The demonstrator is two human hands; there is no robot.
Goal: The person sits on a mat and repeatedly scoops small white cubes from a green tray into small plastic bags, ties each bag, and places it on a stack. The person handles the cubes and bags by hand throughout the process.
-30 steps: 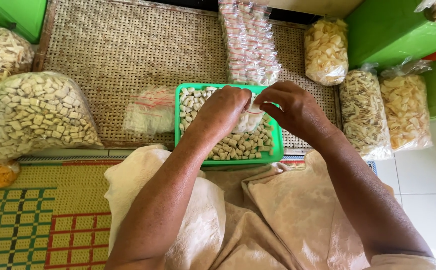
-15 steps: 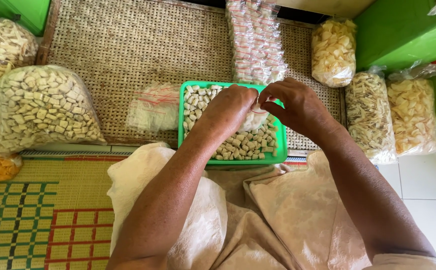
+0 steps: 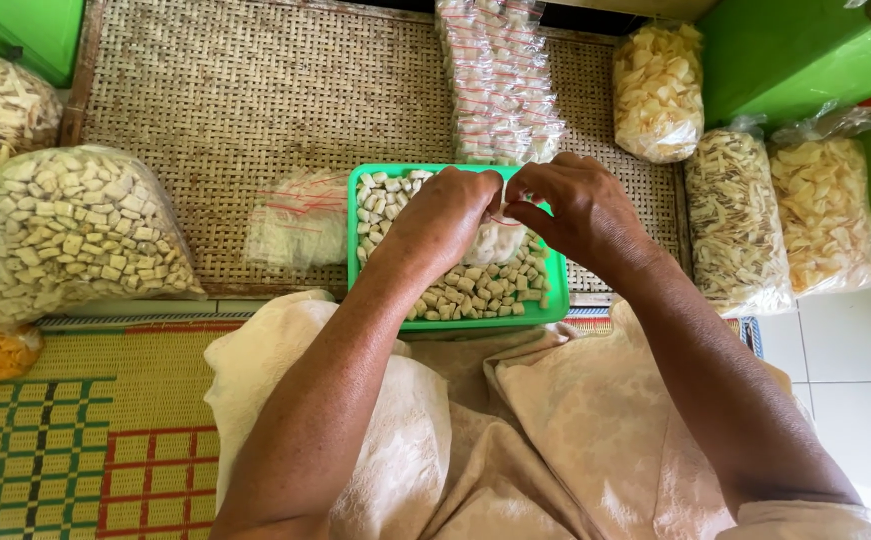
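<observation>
Over the green tray (image 3: 553, 300), both hands pinch the top of a small clear bag (image 3: 500, 240) of pale snack pieces: left hand (image 3: 445, 215) and right hand (image 3: 580, 205) have fingertips clamped together on its mouth. Loose pieces (image 3: 470, 285) fill the tray beneath. Just left lies a pile of empty bags (image 3: 295, 220); beyond the tray, a stack of filled packets (image 3: 500, 80). Big snack bags crowd both sides, left (image 3: 80, 230) and right (image 3: 735, 220). Bare woven mat (image 3: 235, 90) lies open at upper left; green boxes (image 3: 795, 55) hem the corners.
</observation>
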